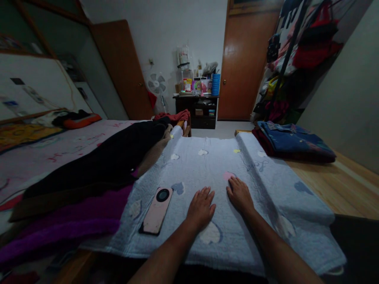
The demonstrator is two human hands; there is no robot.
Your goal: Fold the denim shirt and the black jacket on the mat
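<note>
A pale blue-grey cloth printed with hearts is spread out in front of me. My left hand lies flat on it, palm down, holding nothing. Further right, my right hand also rests on the cloth with its fingers stretched out, the tips at a pink heart. To the left of my left hand is a pink phone with a round black camera ring, lying back side up on the cloth. The two hands are apart from each other.
Dark garments and a purple cloth lie on the bed at left. Folded denim clothing is stacked on a wooden board at right. Beyond stand a fan, a dark cabinet and a brown door.
</note>
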